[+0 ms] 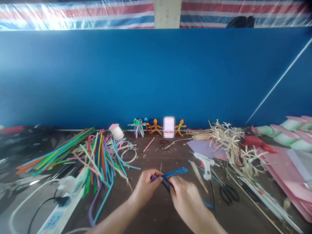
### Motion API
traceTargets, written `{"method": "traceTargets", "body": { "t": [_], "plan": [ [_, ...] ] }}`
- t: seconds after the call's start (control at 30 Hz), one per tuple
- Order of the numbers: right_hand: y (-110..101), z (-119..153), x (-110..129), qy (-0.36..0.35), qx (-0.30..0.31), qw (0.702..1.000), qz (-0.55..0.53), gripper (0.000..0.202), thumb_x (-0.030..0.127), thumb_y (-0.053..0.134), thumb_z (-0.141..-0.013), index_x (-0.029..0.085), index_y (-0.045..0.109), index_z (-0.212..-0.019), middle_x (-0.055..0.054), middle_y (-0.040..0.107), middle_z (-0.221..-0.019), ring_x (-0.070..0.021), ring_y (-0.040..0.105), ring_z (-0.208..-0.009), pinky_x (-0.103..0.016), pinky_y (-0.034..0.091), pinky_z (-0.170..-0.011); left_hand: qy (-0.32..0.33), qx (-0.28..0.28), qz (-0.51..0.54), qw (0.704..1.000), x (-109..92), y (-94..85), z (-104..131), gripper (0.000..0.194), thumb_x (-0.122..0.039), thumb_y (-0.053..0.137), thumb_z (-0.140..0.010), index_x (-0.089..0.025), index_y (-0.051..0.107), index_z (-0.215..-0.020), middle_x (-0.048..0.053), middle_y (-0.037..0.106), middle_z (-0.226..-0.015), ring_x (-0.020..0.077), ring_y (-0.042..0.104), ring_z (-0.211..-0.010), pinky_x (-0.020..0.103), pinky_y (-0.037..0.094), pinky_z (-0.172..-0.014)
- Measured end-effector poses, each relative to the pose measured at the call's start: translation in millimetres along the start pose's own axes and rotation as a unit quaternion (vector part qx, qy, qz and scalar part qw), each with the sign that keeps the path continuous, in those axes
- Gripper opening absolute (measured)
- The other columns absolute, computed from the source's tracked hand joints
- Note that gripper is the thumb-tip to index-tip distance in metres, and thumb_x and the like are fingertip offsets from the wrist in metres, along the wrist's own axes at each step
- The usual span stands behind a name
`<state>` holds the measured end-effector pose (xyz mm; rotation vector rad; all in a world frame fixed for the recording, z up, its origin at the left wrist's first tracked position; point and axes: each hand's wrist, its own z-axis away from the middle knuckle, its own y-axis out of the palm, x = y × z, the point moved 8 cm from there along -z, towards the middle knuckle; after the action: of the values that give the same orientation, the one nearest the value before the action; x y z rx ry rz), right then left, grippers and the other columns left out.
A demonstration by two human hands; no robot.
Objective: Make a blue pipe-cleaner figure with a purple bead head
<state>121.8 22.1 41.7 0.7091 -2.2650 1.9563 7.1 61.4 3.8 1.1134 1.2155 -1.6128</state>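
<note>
Over the middle of the dark table, my left hand point(146, 183) is closed with thumb and fingers pinching a small purple piece point(154, 177). Blue pipe cleaners point(175, 172) reach out from it to the right, a pair pointing toward the upper right and another bent downward. My right hand point(185, 193) is closed on the blue strands just beside the left fingertips. How the purple and blue parts join is hidden by my fingers. Behind the hands, orange pipe-cleaner figures point(155, 126) and a green-topped, many-legged one point(138, 127) stand near the blue partition.
Left lie loose pipe cleaners point(103, 159), a power strip point(58, 211), a ring-shaped roll point(128, 156) and a small white cup point(117, 131). Right are a white glue gun point(206, 165), black-handled scissors point(229, 194), dried plant strips point(227, 139) and pink sheets point(280, 172). A blue partition point(156, 78) closes the back.
</note>
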Motion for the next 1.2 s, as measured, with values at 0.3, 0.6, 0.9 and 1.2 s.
{"method": "traceTargets", "body": {
  "t": [0.3, 0.6, 0.9, 1.2],
  "plan": [
    [-19.0, -8.0, 16.3, -0.044, 0.017, 0.997, 0.058, 0.016, 0.011, 0.044, -0.081, 0.020, 0.056, -0.075, -0.002, 0.060, -0.069, -0.0150, 0.058, -0.058, -0.024, 0.030, -0.049, 0.057, 0.011, -0.084, 0.995, -4.2, 1.3, 1.2, 0.019, -0.024, 0.051, -0.066, -0.011, 0.065, -0.069, -0.002, 0.051, -0.053, 0.0095, 0.037, -0.051, 0.019, 0.029, -0.050],
    [-33.3, -24.7, 4.1, -0.075, 0.050, 0.996, -0.022, 0.015, 0.017, 0.052, -0.073, 0.024, 0.064, -0.070, 0.001, 0.060, -0.071, -0.0129, 0.058, -0.065, -0.022, 0.032, -0.056, 0.104, 0.052, -0.120, 0.986, -13.3, 7.2, 7.0, 0.018, -0.020, 0.051, -0.067, -0.011, 0.066, -0.072, 0.001, 0.055, -0.061, 0.0111, 0.042, -0.057, 0.020, 0.031, -0.053],
    [-22.8, -34.1, -0.6, -0.093, 0.128, 0.984, -0.088, 0.018, 0.014, 0.053, -0.065, 0.025, 0.067, -0.063, 0.003, 0.066, -0.063, -0.0142, 0.059, -0.060, -0.021, 0.033, -0.053, 0.150, 0.094, -0.144, 0.974, -19.8, 18.2, 16.1, 0.018, -0.014, 0.050, -0.065, -0.014, 0.067, -0.072, 0.003, 0.059, -0.067, 0.0132, 0.049, -0.062, 0.020, 0.034, -0.057],
    [-39.4, -38.7, -7.8, -0.100, 0.087, 0.971, -0.197, 0.013, 0.014, 0.056, -0.069, 0.022, 0.064, -0.075, 0.003, 0.064, -0.074, -0.0122, 0.058, -0.072, -0.020, 0.038, -0.067, 0.027, 0.112, -0.068, 0.991, -1.2, 9.8, 9.2, 0.021, -0.025, 0.054, -0.069, -0.011, 0.063, -0.081, -0.003, 0.046, -0.058, 0.0087, 0.035, -0.053, 0.019, 0.027, -0.049]
  ]
}}
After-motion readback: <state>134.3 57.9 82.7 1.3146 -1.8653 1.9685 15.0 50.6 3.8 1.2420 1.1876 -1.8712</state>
